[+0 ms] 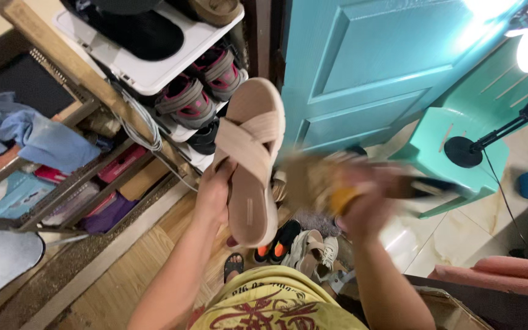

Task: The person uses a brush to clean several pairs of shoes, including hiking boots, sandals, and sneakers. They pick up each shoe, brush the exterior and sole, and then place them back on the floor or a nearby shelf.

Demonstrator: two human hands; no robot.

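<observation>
My left hand (214, 194) grips a beige cross-strap sandal (249, 160) by its side edge and holds it up, toe pointing away, in front of the shoe rack. My right hand (362, 205) is blurred by motion just right of the sandal. It holds a brush-like thing (328, 183) with a tan bristly head and an orange part, plus a dark handle sticking out to the right. The brush head is close to the sandal's edge; I cannot tell if they touch.
A white shoe rack (154, 73) holds grey-and-pink sandals (184, 101). Several shoes (294, 244) lie on the floor below my hands. A teal door (362, 67), a teal plastic stool (453, 159) and a lamp stand (465, 151) are at right. A cluttered wooden shelf (62, 171) is at left.
</observation>
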